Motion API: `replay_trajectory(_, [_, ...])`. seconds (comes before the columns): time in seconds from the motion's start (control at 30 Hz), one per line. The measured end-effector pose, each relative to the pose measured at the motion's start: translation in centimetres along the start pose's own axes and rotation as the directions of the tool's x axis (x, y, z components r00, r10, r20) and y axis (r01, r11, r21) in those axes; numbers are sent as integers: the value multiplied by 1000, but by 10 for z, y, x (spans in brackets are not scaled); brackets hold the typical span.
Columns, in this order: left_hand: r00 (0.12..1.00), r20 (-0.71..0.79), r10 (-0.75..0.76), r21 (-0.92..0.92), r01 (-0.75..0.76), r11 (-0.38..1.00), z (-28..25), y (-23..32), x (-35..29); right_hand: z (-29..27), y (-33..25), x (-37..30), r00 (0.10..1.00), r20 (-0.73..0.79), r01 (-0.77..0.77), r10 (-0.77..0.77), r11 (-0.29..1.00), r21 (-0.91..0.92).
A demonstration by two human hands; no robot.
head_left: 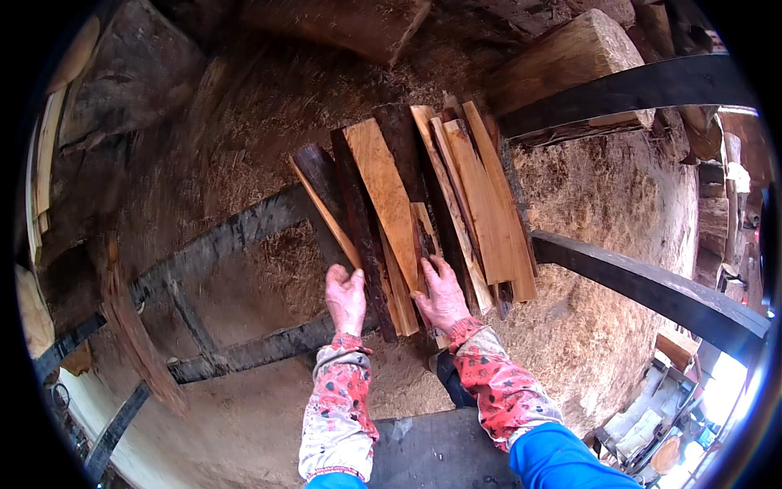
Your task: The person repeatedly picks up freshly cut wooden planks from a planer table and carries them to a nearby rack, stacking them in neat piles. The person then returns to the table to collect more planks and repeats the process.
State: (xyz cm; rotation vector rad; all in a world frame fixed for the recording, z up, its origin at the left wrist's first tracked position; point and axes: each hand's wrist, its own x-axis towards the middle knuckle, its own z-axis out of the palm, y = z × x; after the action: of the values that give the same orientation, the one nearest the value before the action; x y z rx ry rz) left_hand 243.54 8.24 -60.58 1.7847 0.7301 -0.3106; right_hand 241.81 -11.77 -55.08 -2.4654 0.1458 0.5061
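A loose stack of wooden offcuts lies lengthwise in front of me, with pale sawn faces and dark bark edges. My left hand [346, 301] is at the near left end of the stack, fingers apart, beside the tip of a thin slat [327, 213]. My right hand [441, 295] rests spread against the near ends of the middle pieces. Its thumb is by the narrow tip of a tapered board [379, 175], and its fingertips touch a short piece [425, 224]. Wider pale boards [481, 204] lie just to the right. Patterned red-and-white sleeves cover both forearms.
A dark metal frame [236, 232] runs under the stack, with dark bars [652, 289] reaching right. Sawdust [599, 196] covers the ground. Large timber blocks [570, 61] stand at the far right, and a dark slab [126, 73] at the far left. A long bark strip [134, 326] leans on the left.
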Motion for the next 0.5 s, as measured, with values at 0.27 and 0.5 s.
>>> replay_trajectory(0.27, [949, -6, 315, 10, -315, 949, -11, 17, 81, 11, 8, -14, 999, -31, 36, -37, 999, -3])
replay_trajectory(0.5, [936, 176, 305, -77, -295, 952, -9, 33, 98, 9, 12, -15, 997, -42, 60, -61, 998, -15])
